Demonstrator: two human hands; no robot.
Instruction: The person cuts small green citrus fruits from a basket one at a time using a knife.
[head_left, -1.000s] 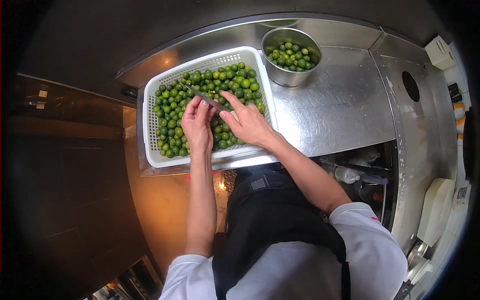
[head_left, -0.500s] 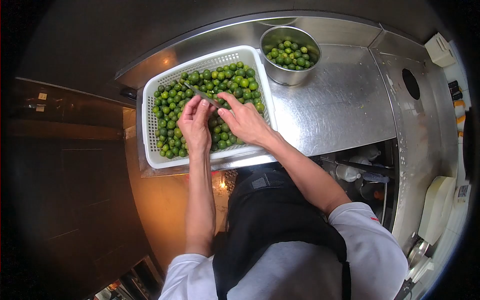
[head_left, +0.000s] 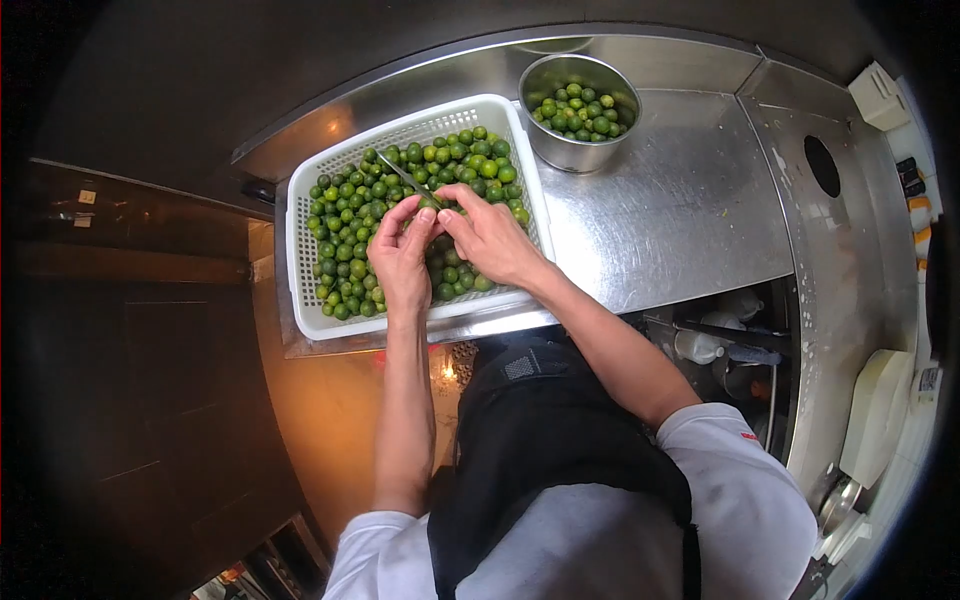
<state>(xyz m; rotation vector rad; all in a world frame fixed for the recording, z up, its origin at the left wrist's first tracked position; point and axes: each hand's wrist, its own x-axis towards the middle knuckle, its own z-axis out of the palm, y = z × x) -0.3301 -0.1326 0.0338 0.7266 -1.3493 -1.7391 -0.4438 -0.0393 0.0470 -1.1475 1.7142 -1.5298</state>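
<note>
My left hand pinches a small green lime between thumb and fingertips, over the white perforated basket. Close against it, my right hand is closed on a knife, whose narrow blade points up and to the left. The knife's handle is hidden in the fingers. Blade and lime meet between the two hands, though the exact contact is too small to make out. Many green limes fill the basket below.
A round steel pot with more limes stands right of the basket on the steel counter. A raised metal edge runs along the back. Below the counter at right is an open shelf with white bottles.
My left hand has moved slightly right, closer to my right hand. The knife blade has turned a little more upright, and the lime now shows between the fingertips.
</note>
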